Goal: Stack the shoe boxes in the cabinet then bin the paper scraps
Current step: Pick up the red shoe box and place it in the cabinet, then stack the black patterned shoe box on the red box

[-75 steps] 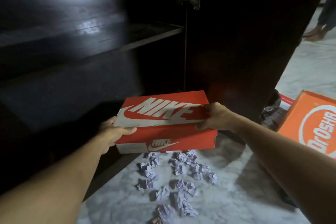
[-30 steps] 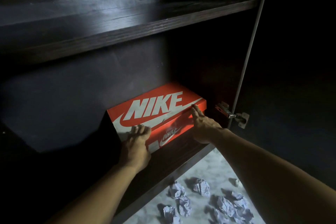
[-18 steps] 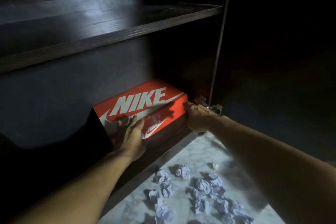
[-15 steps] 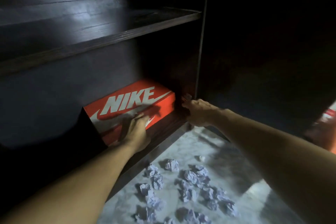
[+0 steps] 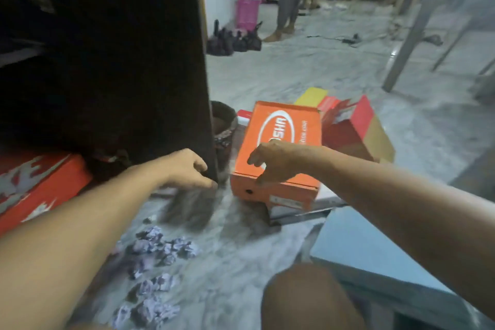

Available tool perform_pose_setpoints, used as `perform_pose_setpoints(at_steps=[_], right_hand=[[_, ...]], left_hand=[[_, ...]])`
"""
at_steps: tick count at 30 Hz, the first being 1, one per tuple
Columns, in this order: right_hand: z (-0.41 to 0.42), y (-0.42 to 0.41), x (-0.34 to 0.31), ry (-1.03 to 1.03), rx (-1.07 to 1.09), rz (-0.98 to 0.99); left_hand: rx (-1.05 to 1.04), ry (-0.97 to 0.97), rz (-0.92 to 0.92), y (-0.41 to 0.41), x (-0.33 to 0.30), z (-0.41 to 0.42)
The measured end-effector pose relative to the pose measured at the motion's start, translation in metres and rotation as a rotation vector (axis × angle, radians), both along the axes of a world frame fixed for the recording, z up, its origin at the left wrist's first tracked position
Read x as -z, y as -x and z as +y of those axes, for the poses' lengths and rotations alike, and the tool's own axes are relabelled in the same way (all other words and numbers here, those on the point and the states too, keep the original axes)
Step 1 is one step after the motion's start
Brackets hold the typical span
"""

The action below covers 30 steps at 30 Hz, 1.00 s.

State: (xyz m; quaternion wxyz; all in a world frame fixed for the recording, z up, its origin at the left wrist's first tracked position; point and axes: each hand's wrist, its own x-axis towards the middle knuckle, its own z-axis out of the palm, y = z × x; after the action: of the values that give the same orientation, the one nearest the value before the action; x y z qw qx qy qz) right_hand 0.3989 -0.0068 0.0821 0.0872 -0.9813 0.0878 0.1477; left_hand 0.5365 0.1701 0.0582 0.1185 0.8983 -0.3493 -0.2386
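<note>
Right of the dark cabinet door: orange shoe box on the floor, right hand above its lid, fingers spread, gripping nothing, likely reaching to lift. Left hand loosely curled at door's edge, empty. Left: red Nike box shelved. Below: paper scraps.

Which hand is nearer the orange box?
Right. The right hand hovers over the orange box, fingers spread; the left hand is off to its left, at the cabinet door edge.
</note>
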Motion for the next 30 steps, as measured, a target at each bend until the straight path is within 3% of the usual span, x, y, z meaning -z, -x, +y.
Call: perform_pose_setpoints(at_steps=[6,10,13,21,30], right_hand=[[-0.064,0.156,0.003,-0.086,0.315,-0.027],[-0.085,0.251,0.015,-0.033,0.47,-0.053],[-0.093,0.309,0.022,-0.161,0.656,-0.097],[-0.102,0.427,0.061,-0.183,1.053,-0.26],[-0.101,0.533,0.123,-0.043,1.591,-0.189]], left_hand=[[0.231,0.062,0.179,0.11,-0.009,-0.108],[0.444,0.053,0.183,0.191,0.003,-0.16],[0.526,0.041,0.212,0.247,0.018,-0.183],[0.612,0.303,0.088,0.361,0.04,-0.213],[0.781,0.212,0.202,0.441,0.063,-0.26]])
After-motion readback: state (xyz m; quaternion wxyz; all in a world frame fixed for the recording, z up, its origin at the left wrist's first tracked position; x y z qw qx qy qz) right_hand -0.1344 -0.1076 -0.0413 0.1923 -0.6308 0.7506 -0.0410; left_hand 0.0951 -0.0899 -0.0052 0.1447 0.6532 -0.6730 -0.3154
